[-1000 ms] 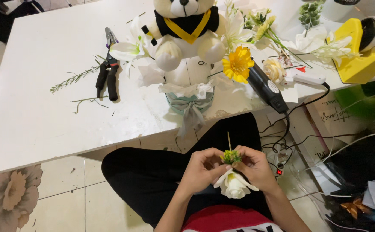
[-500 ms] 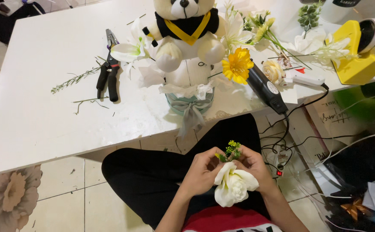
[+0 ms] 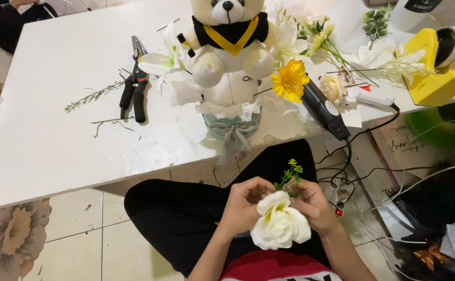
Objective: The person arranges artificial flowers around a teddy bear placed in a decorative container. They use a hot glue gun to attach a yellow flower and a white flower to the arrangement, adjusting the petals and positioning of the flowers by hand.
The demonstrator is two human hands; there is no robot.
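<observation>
Over my lap, my left hand (image 3: 244, 205) and my right hand (image 3: 315, 205) together hold a white artificial rose (image 3: 280, 229) and a small green sprig with yellow buds (image 3: 290, 177). The rose head faces the camera, between both palms. The sprig sticks up from my fingertips just above it. A teddy bear bouquet (image 3: 230, 57) in a pale teal pot with a grey ribbon stands on the white table (image 3: 45, 140) in front of me.
Black pliers (image 3: 134, 88) and loose green stems lie left of the bouquet. A black glue gun (image 3: 325, 110) with a trailing cord, a yellow flower (image 3: 290, 80), white lilies and a yellow holder (image 3: 435, 73) sit to the right. Cables and boxes crowd the floor at right.
The white rose has come up from my lap into both hands, now facing the camera. The sprig stays pinched above it.
</observation>
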